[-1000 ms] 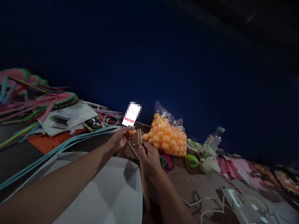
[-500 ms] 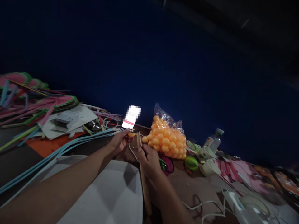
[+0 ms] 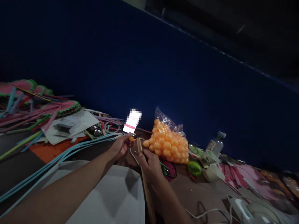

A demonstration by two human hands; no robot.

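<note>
My left hand [image 3: 120, 147] pinches a small orange piece with a dark, shiny part [image 3: 132, 138] between thumb and fingers; its exact kind is too small to make out. Wrapped around a long, flat wooden stick [image 3: 148, 196] is my right hand [image 3: 150, 163], near the stick's upper end. That end stands close to the orange piece, with a small gap between them. Just beyond my left hand, a lit phone [image 3: 130, 127] leans upright, its screen partly pixelated. A clear plastic bag of orange balls [image 3: 169, 143] sits beyond my right hand.
Pale blue sticks [image 3: 77, 146] run along the left, by pink-and-green paper fans [image 3: 66, 108] and a white sheet [image 3: 81, 121]. A white box [image 3: 112, 186] lies under my left forearm. Rightward are a green striped ball [image 3: 194, 168], paper cups [image 3: 213, 173], a bottle [image 3: 217, 144] and white cables [image 3: 203, 213].
The camera view has tilted up slightly, so the table things sit lower in the picture. Both hands keep their holds, and the stick and orange piece stay close together.
</note>
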